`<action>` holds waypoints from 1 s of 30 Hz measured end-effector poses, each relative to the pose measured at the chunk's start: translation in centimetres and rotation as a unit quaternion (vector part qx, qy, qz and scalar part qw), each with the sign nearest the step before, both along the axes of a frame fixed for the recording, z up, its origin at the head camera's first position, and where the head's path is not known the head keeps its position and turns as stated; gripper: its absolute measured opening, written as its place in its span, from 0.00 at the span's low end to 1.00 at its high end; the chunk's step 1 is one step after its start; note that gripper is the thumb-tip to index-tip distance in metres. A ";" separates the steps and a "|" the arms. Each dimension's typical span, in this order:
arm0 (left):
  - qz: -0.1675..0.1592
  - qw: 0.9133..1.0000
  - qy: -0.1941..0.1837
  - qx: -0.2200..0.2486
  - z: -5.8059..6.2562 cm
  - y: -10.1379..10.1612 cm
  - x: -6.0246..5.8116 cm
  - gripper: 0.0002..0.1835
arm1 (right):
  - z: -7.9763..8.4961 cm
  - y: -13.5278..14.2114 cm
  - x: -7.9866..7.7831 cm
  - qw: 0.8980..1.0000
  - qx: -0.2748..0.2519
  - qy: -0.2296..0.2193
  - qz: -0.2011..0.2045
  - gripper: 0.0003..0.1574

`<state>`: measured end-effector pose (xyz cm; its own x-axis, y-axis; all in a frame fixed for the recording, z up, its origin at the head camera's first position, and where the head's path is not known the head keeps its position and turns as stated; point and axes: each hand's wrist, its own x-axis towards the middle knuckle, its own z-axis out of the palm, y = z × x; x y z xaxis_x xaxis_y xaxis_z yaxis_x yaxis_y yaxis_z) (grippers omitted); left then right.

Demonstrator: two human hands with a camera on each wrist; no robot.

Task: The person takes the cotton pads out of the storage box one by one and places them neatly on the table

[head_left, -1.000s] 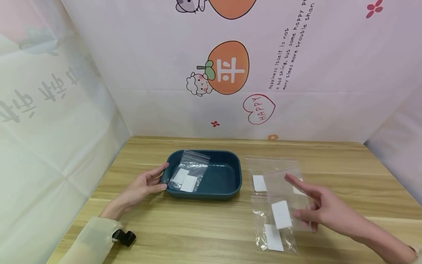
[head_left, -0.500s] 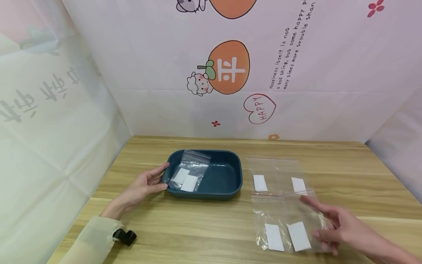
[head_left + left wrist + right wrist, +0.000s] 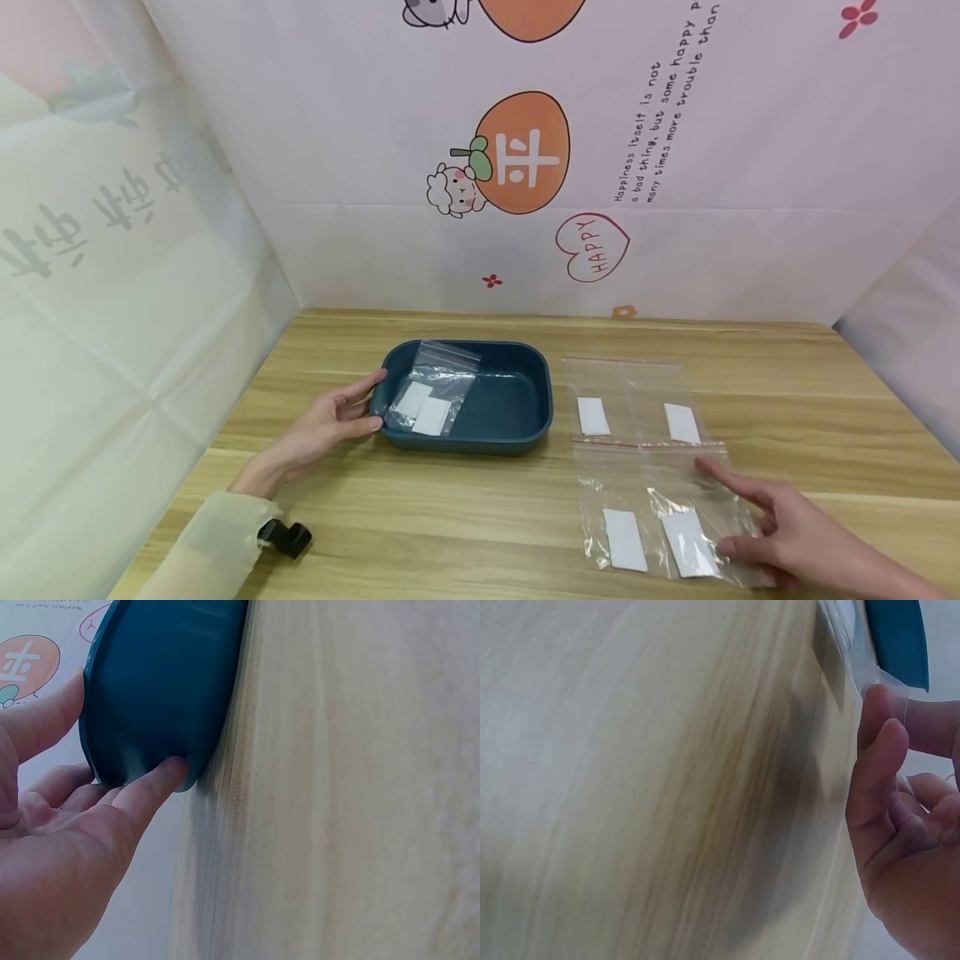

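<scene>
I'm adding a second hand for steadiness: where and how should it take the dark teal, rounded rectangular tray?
Likely the right short wall of the tray, pinched from above: its raised rim is uncovered, clear plastic zip bags lie close by, and the left hand holds the opposite end.

The container (image 3: 504, 407) is dark teal, the tabletop (image 3: 420, 525) streaked tan.

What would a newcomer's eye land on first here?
Probably the dark teal tray on the wooden table, its left end in the left hand, a clear bag inside. Next, four zip bags to its right, each with a white piece, the right hand at one. The orange print on the back wall also stands out.
</scene>
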<state>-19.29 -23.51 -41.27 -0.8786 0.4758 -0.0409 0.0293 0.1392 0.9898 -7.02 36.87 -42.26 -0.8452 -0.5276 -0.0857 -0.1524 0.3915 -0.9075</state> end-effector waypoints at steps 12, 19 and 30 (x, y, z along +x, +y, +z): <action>-0.001 1.000 0.000 0.004 0.0 -0.1 0.1 0.43 | -1.1 -0.4 0.5 0.981 0.101 0.159 -0.042 0.68; 0.000 1.000 0.000 0.007 -0.1 -0.1 0.1 0.43 | -1.3 -0.8 0.6 0.956 0.177 0.218 -0.089 0.67; -0.002 1.000 -0.001 0.006 0.0 -0.1 0.0 0.43 | -1.3 -0.1 0.3 0.951 0.199 0.226 -0.069 0.62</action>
